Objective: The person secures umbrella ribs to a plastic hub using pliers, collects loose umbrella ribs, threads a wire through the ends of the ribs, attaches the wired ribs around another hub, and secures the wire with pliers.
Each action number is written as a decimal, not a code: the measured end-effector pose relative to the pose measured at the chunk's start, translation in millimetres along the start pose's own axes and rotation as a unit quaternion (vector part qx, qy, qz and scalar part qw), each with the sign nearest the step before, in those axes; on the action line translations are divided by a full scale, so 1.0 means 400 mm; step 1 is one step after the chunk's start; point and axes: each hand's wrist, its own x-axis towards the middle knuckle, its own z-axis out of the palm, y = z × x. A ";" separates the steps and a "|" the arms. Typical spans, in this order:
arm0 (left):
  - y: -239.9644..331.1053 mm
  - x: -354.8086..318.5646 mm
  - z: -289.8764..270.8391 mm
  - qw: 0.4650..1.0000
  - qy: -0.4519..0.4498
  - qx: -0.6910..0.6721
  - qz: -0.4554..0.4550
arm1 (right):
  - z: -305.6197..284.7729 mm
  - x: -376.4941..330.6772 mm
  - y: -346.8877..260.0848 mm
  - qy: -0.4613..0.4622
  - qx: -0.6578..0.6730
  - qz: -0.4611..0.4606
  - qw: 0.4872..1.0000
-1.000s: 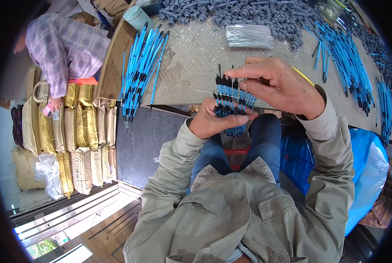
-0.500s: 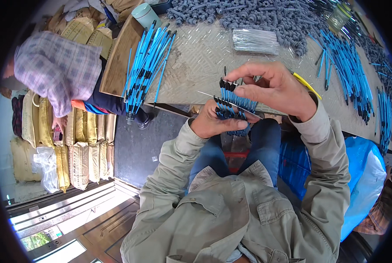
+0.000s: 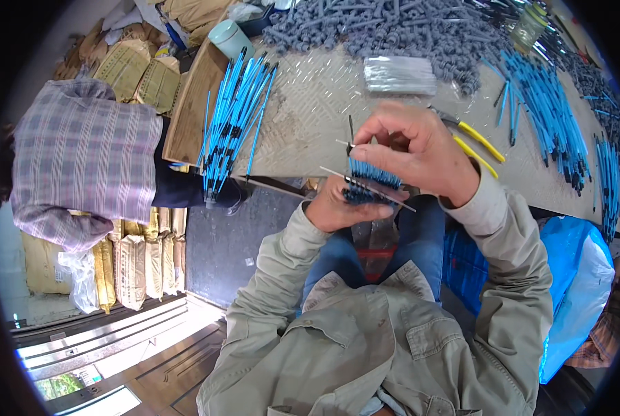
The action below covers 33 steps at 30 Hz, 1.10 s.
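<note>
My left hand [image 3: 336, 206] is wrapped around a bundle of thin blue rods with black ends [image 3: 373, 173], held over my lap at the table edge. A thin, flat pale strip [image 3: 344, 176] lies slantwise across the bundle. My right hand [image 3: 417, 149] is closed in a pinch at the bundle's top. A small pale sliver [image 3: 344, 143] and a thin dark rod [image 3: 351, 128] stick out by its fingertips; what exactly the fingers grip is partly hidden. Just beyond the right wrist, yellow-handled pliers [image 3: 482, 142] rest on the table.
Blue rods lie in piles at the left [image 3: 233, 118] and right [image 3: 549, 114] of the table [image 3: 310, 104]. Behind are a stack of clear thin sticks [image 3: 400, 75] and heaped grey plastic parts [image 3: 407, 31]. A co-worker [image 3: 88, 159] bends beside stacked sacks [image 3: 133, 270] at left.
My right hand has shifted slightly toward me, baring more of the pliers. A pale sliver now shows at its fingertips. The co-worker has turned, and their hand is no longer visible.
</note>
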 end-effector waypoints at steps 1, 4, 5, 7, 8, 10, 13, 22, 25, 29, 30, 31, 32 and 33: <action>0.010 -0.005 0.010 1.000 -0.006 0.002 0.008 | -0.003 -0.012 -0.012 0.022 -0.070 -0.036 0.997; 0.010 -0.007 0.012 0.998 0.043 0.043 0.009 | -0.055 -0.054 -0.042 0.056 -0.249 -0.088 0.963; -0.002 -0.009 0.004 0.997 0.038 0.070 0.020 | -0.066 -0.080 -0.052 0.041 -0.268 -0.049 0.961; 0.003 -0.017 0.023 0.997 0.026 0.067 0.001 | -0.062 -0.129 -0.053 0.067 -0.256 -0.057 0.963; 0.010 -0.020 0.026 0.997 0.011 0.072 0.020 | -0.053 -0.134 -0.050 0.077 -0.277 -0.065 0.955; 0.023 -0.041 0.045 0.998 0.053 -0.005 -0.036 | -0.018 -0.138 -0.046 0.113 -0.257 -0.065 0.957; 0.015 -0.042 0.052 0.999 0.042 -0.004 -0.022 | -0.008 -0.144 -0.041 0.122 -0.246 -0.064 0.960; -0.002 -0.016 0.028 0.996 0.053 0.040 -0.054 | -0.100 -0.160 0.065 0.055 -0.121 -0.063 0.989; -0.002 -0.001 0.030 0.998 0.049 0.010 -0.042 | -0.038 -0.175 0.173 -0.008 -0.194 -0.036 0.980; -0.013 -0.020 0.025 0.998 0.030 0.034 -0.035 | 0.009 -0.134 0.211 -0.115 -0.281 -0.113 0.946; -0.013 -0.022 0.024 0.998 0.021 0.051 -0.034 | 0.012 -0.125 0.211 -0.152 -0.305 -0.156 0.927; -0.014 -0.019 0.024 0.998 0.020 0.051 -0.035 | 0.008 -0.125 0.207 -0.151 -0.305 -0.155 0.927; -0.021 -0.028 0.025 0.997 -0.003 0.069 -0.016 | 0.014 -0.128 0.202 -0.170 -0.304 -0.145 0.926; -0.028 -0.034 0.026 0.996 -0.025 0.087 0.003 | 0.018 -0.131 0.196 -0.190 -0.303 -0.135 0.924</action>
